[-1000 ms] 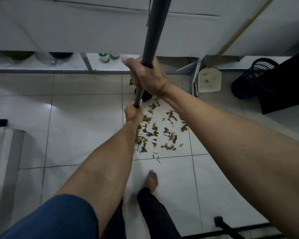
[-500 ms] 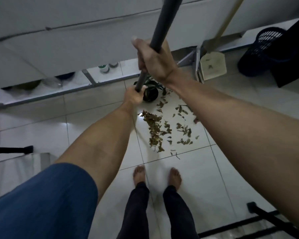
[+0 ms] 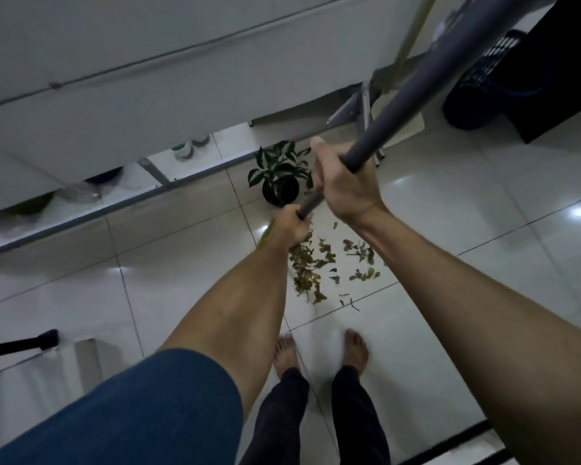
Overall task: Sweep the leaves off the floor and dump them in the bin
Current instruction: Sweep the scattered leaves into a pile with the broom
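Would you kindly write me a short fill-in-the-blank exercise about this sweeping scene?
1. Both hands grip the grey broom handle; the right hand sits ____ the left hand on it.
2. The dry brown leaves lie on the glossy white ____ floor.
3. The small potted plant stands in a ____ pot.
4. The person's feet are ____.

Missing words: above; tiled; black; bare
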`<state>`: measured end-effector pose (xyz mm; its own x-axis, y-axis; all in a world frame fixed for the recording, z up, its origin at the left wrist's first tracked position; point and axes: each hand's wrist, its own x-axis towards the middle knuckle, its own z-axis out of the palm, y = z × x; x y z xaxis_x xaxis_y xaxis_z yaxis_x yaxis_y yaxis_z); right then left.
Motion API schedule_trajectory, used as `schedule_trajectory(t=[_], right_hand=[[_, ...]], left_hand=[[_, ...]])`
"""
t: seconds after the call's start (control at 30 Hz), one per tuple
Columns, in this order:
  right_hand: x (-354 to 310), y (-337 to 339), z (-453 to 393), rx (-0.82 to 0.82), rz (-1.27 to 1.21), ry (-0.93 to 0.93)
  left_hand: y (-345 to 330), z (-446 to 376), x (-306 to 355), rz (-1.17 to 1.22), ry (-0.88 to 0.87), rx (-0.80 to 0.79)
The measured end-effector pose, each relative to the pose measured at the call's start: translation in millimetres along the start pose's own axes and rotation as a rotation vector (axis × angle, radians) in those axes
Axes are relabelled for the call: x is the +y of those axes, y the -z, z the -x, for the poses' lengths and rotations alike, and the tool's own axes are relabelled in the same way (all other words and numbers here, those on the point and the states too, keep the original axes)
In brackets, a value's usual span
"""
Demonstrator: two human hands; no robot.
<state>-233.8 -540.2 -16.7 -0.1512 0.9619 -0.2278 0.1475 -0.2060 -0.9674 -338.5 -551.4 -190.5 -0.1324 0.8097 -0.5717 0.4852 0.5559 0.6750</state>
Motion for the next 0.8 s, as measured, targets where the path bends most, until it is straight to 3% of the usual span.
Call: schedule_trajectory(t=[0.3,0.6,0.8], right_hand=[[-43.1,24.6,9.4,0.083,-0.052,0.030],[-133.7,67.2,-10.8,0.180,-0.015,0.164],[-161.0,103.0,-53.9,0.265,0.040,0.237]], left_hand=[[0.1,1.1,34.7,-0.107,-0.092,-0.101],[21.8,3.0,148.5,-0.157,-0.242,-0.234],[14.2,-36.8,224.5,-0.162,-0.344,-0.270]])
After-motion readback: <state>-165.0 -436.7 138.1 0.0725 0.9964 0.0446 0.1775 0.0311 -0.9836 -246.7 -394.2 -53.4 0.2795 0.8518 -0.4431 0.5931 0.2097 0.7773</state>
